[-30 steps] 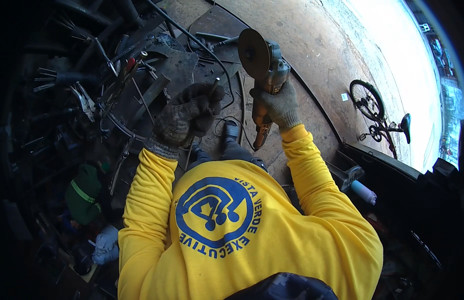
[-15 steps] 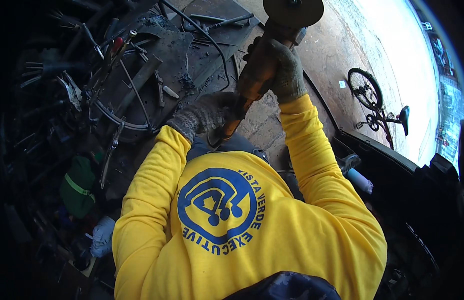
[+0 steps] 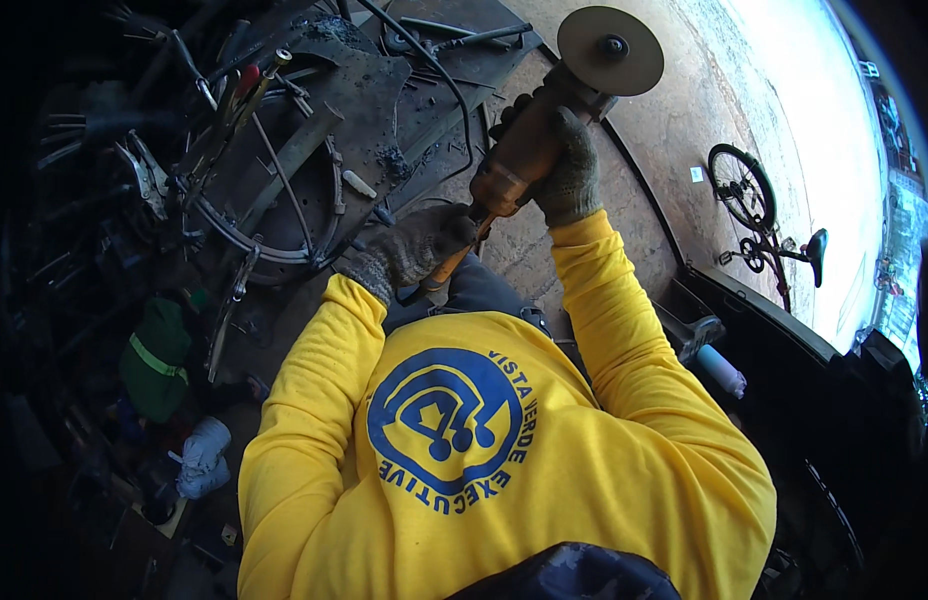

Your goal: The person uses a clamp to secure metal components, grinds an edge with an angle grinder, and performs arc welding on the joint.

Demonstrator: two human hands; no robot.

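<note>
Leftward, dark cable (image 3: 456,88); rightward, bicycle (image 3: 753,250) (left hand (image 3: 414,245), right hand (image 3: 571,170): fingers wrapped round grinder (image 3: 514,162)).

Gloved hands (image 3: 572,180) grip an angle grinder (image 3: 511,162), its round disc (image 3: 584,45) at 1 o'clock.
The right hand (image 3: 572,180) clasps the body, the left hand (image 3: 414,248) the narrow rear end; a dark metal sheet (image 3: 369,95) lies at 11 o'clock, locking pliers (image 3: 147,182) at 10, a bicycle (image 3: 752,250) between 2 and 3.
</note>
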